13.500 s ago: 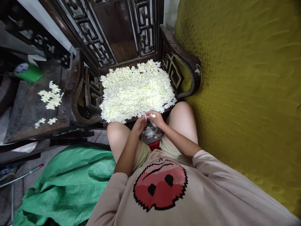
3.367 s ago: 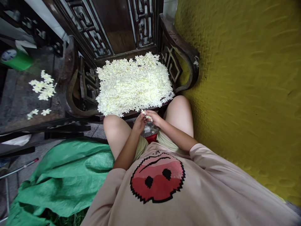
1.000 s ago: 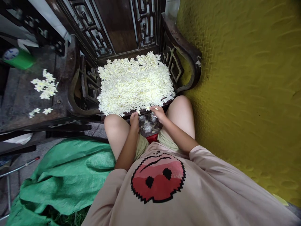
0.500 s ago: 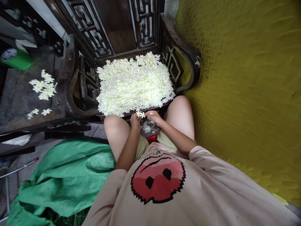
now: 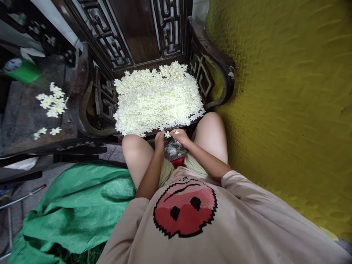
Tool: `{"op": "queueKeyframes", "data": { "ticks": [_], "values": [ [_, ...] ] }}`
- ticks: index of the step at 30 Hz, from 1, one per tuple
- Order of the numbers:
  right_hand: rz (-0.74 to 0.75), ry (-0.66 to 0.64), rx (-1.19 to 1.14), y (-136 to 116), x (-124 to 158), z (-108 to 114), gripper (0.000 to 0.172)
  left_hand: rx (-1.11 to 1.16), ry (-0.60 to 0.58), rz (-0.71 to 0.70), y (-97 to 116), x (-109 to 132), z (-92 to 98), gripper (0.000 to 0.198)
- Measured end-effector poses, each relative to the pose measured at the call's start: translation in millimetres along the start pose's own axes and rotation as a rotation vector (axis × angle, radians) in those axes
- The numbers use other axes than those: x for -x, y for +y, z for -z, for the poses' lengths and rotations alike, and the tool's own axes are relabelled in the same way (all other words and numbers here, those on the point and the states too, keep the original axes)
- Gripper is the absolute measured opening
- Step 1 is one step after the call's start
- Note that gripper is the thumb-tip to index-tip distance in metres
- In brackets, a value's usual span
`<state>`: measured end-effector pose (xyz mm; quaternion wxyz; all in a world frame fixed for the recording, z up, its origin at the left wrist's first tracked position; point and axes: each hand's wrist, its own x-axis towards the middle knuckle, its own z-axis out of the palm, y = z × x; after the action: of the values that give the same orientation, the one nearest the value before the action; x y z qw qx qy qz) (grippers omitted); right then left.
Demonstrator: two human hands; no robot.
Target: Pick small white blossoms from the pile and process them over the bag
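A small white flower (image 5: pixel 167 135) shows between the fingertips of my two hands, just in front of the seat edge. My left hand (image 5: pixel 159 141) is closed in a pinch at the flower's left side. From the other side my right hand (image 5: pixel 180 136) pinches toward the same flower, and a further white blossom (image 5: pixel 177 132) shows at its fingers. Whether a thread or stem lies between the fingers is too small to tell. Beyond both hands, a thick heap of white flowers (image 5: pixel 158 99) covers the chair seat.
Dark carved armrests (image 5: pixel 227 79) flank the heap. To the left, loose white flowers (image 5: pixel 53 102) and a green roll (image 5: pixel 23 70) lie on a wooden table (image 5: pixel 19 110). A green sack (image 5: pixel 82 205) lies on the floor, and a yellow textured surface (image 5: pixel 286 110) rises at right.
Two flowers showed between my hands before; now one does. My left hand has shifted slightly up and right, its fingertips nearer to my right hand.
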<state>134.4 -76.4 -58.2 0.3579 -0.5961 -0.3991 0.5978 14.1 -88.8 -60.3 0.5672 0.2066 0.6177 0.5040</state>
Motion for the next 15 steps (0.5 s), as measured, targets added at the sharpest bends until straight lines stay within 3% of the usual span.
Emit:
{"op": "queueKeyframes", "data": {
  "ticks": [7,15],
  "values": [
    [0.031,0.031,-0.075,0.6,-1.6,0.8,0.021,-0.159,-0.03,-0.184,-2.8,4.1,-0.3,0.026],
    [0.064,0.006,-0.106,-1.6,-0.4,3.4,0.033,-0.197,0.055,-0.185,-0.6,3.3,-0.8,0.019]
  ]
}}
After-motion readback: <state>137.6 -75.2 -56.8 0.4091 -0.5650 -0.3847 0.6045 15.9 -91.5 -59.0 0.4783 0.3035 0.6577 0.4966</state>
